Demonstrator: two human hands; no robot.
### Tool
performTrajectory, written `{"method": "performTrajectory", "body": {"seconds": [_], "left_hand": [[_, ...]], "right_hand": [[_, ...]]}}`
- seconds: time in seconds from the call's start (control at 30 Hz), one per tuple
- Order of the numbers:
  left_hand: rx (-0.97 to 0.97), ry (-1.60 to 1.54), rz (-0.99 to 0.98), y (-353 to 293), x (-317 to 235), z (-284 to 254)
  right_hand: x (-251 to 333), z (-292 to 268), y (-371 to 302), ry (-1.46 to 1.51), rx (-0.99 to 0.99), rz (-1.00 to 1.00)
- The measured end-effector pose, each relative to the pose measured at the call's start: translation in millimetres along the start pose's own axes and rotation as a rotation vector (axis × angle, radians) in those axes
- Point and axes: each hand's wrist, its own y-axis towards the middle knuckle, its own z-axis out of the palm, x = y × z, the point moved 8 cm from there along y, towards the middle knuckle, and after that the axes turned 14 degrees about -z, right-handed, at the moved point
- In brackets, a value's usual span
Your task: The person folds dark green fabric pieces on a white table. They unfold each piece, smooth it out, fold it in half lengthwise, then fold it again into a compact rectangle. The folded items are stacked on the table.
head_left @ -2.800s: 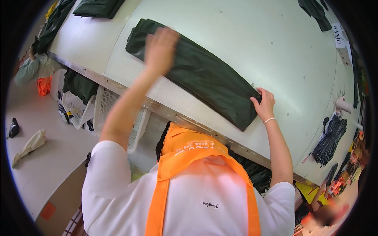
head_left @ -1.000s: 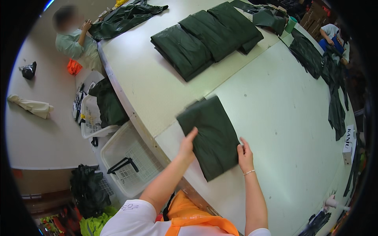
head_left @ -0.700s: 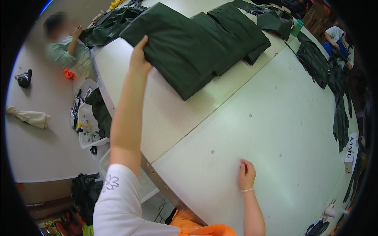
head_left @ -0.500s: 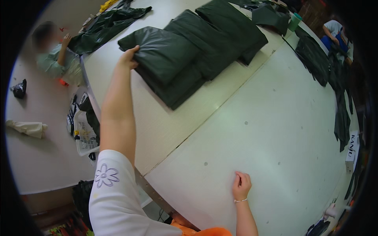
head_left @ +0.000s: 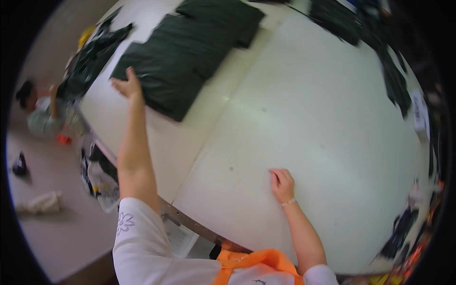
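Head view, left hand: the left hand (head_left: 127,86) is spreading its thumb and fingers apart, released, at the near left corner of the pile; whether it is touching cannot be told.
Right hand: the right hand (head_left: 283,185) is curling its fingers loosely inward over the bare surface (head_left: 266,137), gripping nothing that shows, with a pale bracelet (head_left: 288,202) circling the wrist.
Dark green pile: the folded dark green pile (head_left: 185,52) is lying across the upper left of the surface, its pieces overlapping in a row, beyond the seam.
Upper left edge: crumpled dark material (head_left: 95,59) is lying near a co-worker (head_left: 45,121).
Right edge: dark strips (head_left: 389,71) are lying near a white box (head_left: 420,116).
Below the left edge: a white basket (head_left: 105,185) is standing, partly hidden by dark material.
Clothing: the person is wearing an orange apron (head_left: 266,261) over a white shirt.
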Motion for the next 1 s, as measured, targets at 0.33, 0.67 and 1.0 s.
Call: {"method": "performTrajectory", "body": {"seconds": [0.33, 0.67, 1.0], "left_hand": [[0.926, 0.118, 0.891, -503.3, -54.1, -131.6], [1.955, -0.163, 1.346, -979.3, -84.6, -460.5], [1.633, 0.199, 1.63, -1097.8, -87.8, -517.4]], "right_hand": [[36.9, -215.2, -245.8, -0.204, -0.297, 0.345], [63.7, -392.3, -870.4, -0.694, -1.621, 1.457], [-18.7, -449.5, -1116.0, -0.738, -0.283, 2.245]]}}
